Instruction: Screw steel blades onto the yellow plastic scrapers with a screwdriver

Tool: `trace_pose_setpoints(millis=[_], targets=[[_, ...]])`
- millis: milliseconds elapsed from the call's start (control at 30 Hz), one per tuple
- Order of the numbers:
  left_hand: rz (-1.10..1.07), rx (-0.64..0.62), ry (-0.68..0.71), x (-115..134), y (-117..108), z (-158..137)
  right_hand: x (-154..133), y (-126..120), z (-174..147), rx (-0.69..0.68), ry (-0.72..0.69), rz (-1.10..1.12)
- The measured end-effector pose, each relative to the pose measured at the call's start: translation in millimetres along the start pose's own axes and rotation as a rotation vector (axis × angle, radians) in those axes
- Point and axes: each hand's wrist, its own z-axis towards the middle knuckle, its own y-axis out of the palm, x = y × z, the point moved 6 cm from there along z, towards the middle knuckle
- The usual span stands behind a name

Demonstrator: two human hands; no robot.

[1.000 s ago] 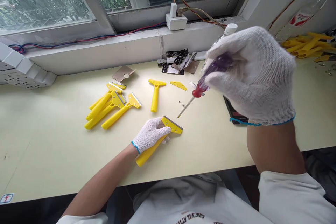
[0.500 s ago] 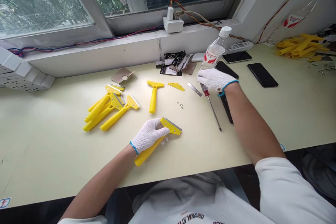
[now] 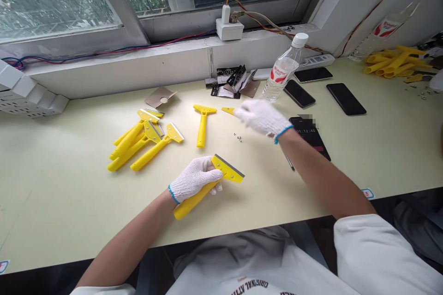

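In white knit gloves, my left hand (image 3: 197,176) is wrapped around the handle of a yellow scraper (image 3: 194,200), whose head with a metal blade and two screws faces up and right. My right hand (image 3: 259,115) hovers over the table, its fingers smeared by motion. It partly covers a flat yellow clamp plate (image 3: 227,110); the loose blade seen earlier is hidden behind it. Of the screwdriver, only the shaft tip (image 3: 290,164) shows beneath my right forearm. A bladeless yellow scraper handle (image 3: 202,129) lies farther back, and several small screws and nuts (image 3: 238,138) lie in front of my right hand.
Several bladed scrapers (image 3: 138,143) are piled at left. Black packaging cards (image 3: 231,84) and a water bottle (image 3: 281,71) stand along the back. Phones (image 3: 346,99) lie at right, one showing a timer (image 3: 309,136). More yellow handles (image 3: 394,62) lie far right.
My right hand has let go of the screwdriver, which stays on the table, and has moved left toward the clamp plate. My left hand keeps its hold on the scraper.
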Motion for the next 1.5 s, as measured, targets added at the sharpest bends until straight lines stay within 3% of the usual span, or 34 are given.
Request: trace_pose_setpoints(millis=[67, 133, 200, 367, 667, 800, 867, 933, 1033, 1100, 1200, 1500], targets=[[-0.028, -0.005, -0.012, -0.5, 1.2, -2.0, -6.8, 51.1, -12.2, -0.284, 0.127, 0.252], [-0.016, 0.015, -0.016, -0.5, 0.0, -3.0, -12.0, 101.3, -30.3, -0.610, 0.314, 0.684], [0.029, 0.044, -0.005, 0.6, -2.6, -3.3, -12.5, 129.5, -42.2, -0.747, 0.449, 0.967], [0.097, 0.091, 0.004, 5.1, -8.5, -3.8, -4.5, 138.6, -47.7, -0.711, 0.529, 1.205], [0.063, 0.119, 0.029, 10.3, -12.3, -4.2, -2.6, 144.6, -45.6, -0.691, 0.469, 1.235], [-0.008, 0.085, 0.047, 9.9, -9.8, -4.6, -2.3, 127.8, -36.4, -0.624, 0.282, 1.119], [-0.059, 0.082, 0.047, 9.0, -8.1, -5.1, -0.5, 105.7, -29.4, -0.503, 0.213, 1.041], [-0.123, 0.093, 0.050, 7.6, -7.2, -5.2, 5.0, 73.6, -21.1, -0.262, 0.133, 0.873], [-0.207, 0.120, 0.058, 4.4, -7.5, -4.6, 10.3, 24.2, -17.3, 0.142, -0.061, 0.375], [-0.234, 0.135, 0.063, 2.4, -7.8, -3.9, 15.2, 7.7, -21.2, 0.328, -0.145, 0.102], [-0.249, 0.143, 0.068, 0.7, -7.2, -3.1, 29.3, 9.0, -28.6, 0.445, -0.181, -0.025], [-0.257, 0.138, 0.080, -1.8, -5.9, 1.2, 43.0, 43.9, -30.9, 0.414, -0.059, 0.237]])
